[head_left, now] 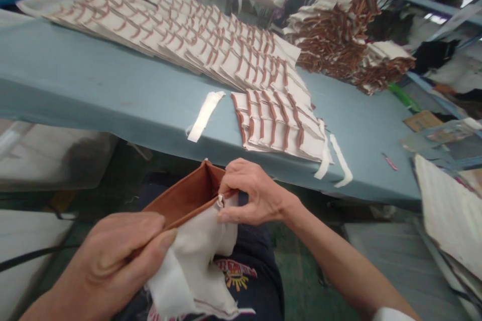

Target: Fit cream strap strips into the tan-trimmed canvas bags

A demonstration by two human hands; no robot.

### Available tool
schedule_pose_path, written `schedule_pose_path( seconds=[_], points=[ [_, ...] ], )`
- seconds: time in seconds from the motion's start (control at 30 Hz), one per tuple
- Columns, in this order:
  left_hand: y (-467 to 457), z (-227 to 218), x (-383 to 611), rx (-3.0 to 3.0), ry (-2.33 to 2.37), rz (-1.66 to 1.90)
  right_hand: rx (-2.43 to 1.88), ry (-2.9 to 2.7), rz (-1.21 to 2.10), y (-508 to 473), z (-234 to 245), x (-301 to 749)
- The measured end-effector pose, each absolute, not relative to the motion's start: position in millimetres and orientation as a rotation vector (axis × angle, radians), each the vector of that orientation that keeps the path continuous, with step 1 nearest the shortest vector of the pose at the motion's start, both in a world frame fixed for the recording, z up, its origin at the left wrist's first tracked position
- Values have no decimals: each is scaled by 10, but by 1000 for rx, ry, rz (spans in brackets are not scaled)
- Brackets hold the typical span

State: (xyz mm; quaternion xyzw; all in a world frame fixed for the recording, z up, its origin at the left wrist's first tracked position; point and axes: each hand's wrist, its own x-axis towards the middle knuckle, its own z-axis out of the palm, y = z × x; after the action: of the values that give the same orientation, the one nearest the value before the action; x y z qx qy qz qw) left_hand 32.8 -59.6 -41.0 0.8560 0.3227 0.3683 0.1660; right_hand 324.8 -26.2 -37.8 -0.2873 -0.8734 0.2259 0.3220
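Note:
Between my hands is a sewn piece (199, 246) of off-white fabric with a brown lining (188, 193), its top opening spread so the lining shows. My left hand (116, 251) pinches the brown-edged rim at its near left end, thumb outside and fingers over the edge. At the right end of the rim, my right hand (252, 193) grips a seam corner between thumb and fingers. The lower white cloth hangs down over dark printed clothing (235, 276).
On the blue-green table (150, 90) lie rows of white pieces with brown edges (196, 40), a smaller group (278, 120), white strips (205, 115) and a small pink-handled tool (389, 161). A tall stack of brown-and-white pieces (335, 35) stands behind. Boards (452, 215) lean at right.

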Motion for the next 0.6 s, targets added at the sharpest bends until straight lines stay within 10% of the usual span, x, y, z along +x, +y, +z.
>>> schedule_pose_path(
  seconds=[0.6],
  points=[
    [-113, -25, 516, 2478, 606, 894, -783, -2226, 830, -393, 256, 3277]
  ],
)
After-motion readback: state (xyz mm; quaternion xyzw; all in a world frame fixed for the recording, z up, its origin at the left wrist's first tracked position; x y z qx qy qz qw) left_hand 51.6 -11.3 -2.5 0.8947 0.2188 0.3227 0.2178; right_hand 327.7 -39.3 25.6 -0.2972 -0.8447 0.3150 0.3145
